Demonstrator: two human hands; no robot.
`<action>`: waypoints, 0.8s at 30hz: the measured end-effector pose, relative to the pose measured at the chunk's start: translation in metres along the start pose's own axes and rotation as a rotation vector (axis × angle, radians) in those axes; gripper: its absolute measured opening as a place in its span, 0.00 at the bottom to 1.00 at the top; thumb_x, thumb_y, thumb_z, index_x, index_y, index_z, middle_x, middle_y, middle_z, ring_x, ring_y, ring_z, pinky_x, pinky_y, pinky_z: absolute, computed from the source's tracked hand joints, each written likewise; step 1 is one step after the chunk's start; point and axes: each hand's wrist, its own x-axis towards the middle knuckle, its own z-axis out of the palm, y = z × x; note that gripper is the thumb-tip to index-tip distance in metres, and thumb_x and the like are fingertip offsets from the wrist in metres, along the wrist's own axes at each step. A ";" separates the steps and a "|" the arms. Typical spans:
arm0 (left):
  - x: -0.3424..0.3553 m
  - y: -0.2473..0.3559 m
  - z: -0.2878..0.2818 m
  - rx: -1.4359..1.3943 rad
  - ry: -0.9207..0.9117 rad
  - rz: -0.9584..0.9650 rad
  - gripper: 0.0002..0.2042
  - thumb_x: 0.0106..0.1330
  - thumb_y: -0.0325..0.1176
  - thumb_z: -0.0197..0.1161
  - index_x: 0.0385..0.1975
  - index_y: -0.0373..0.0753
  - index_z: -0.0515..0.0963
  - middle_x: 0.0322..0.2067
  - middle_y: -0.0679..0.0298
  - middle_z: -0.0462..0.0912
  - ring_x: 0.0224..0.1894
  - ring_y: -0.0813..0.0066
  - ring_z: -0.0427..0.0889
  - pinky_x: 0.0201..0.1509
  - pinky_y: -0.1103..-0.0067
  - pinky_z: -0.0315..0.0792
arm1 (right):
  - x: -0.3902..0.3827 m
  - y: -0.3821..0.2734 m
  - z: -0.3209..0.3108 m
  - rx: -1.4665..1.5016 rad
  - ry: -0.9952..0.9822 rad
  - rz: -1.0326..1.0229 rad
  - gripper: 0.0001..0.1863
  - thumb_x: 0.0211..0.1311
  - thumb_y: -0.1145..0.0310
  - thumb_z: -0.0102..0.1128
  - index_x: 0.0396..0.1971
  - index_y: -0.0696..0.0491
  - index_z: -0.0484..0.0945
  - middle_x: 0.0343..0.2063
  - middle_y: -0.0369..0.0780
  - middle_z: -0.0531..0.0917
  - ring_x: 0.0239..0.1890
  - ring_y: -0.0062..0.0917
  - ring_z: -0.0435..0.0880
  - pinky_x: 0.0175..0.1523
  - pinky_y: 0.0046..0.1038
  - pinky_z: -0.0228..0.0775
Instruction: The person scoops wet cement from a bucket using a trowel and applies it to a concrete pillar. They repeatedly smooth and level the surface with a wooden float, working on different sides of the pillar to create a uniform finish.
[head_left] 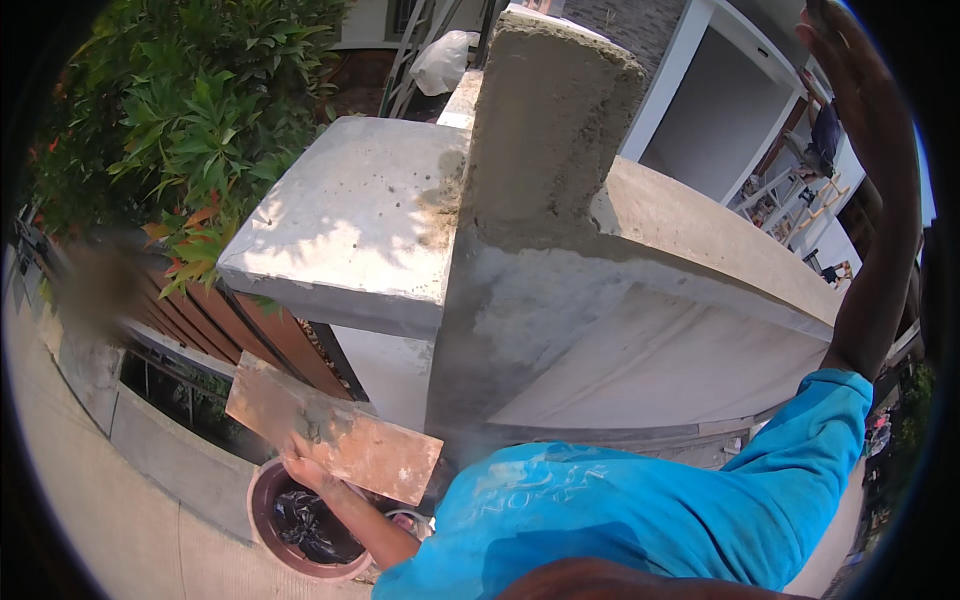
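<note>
Low on the left, my left hand (305, 466) grips a flat rectangular mortar board (385, 457) by its near edge. A small smear of grey mortar (320, 424) lies on its stained top. My right arm is raised along the right side, and my right hand (838, 45) is up at the picture's rim, fingers stretched out, with nothing visible in it; part of it is cut off. In front of me stands a pillar (545, 125) coated in damp-looking grey plaster. Below it, the wall face (560, 310) shows patchy, partly smoothed plaster.
A pale concrete ledge (345, 215) adjoins the pillar on the left, beside a leafy bush (200, 110). Under the board, a round tub (265, 535) holds a black plastic bag (310, 525). A curved wall top (710, 225) runs right. Beyond it, another person (825, 135) is near a ladder (790, 205).
</note>
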 end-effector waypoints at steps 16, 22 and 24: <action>0.006 0.006 0.011 0.021 -0.139 -0.085 0.22 0.73 0.35 0.55 0.57 0.22 0.73 0.58 0.49 0.76 0.58 0.61 0.77 0.65 0.68 0.70 | -0.119 -0.146 0.054 0.892 -0.788 0.083 0.16 0.71 0.57 0.59 0.40 0.57 0.76 0.29 0.46 0.82 0.30 0.45 0.81 0.34 0.42 0.69; 0.010 -0.005 0.010 -0.063 -0.089 -0.106 0.19 0.73 0.34 0.54 0.52 0.23 0.76 0.53 0.53 0.79 0.55 0.62 0.78 0.63 0.69 0.71 | -0.110 -0.142 0.054 0.894 -0.569 0.215 0.16 0.71 0.58 0.59 0.40 0.57 0.76 0.26 0.48 0.81 0.29 0.47 0.80 0.33 0.43 0.68; 0.009 -0.001 0.015 -0.056 -0.089 -0.103 0.18 0.73 0.34 0.54 0.51 0.23 0.76 0.52 0.53 0.79 0.54 0.63 0.78 0.62 0.68 0.72 | -0.106 -0.140 0.053 0.915 -0.496 0.260 0.15 0.71 0.60 0.60 0.37 0.59 0.75 0.23 0.47 0.76 0.26 0.42 0.75 0.31 0.38 0.64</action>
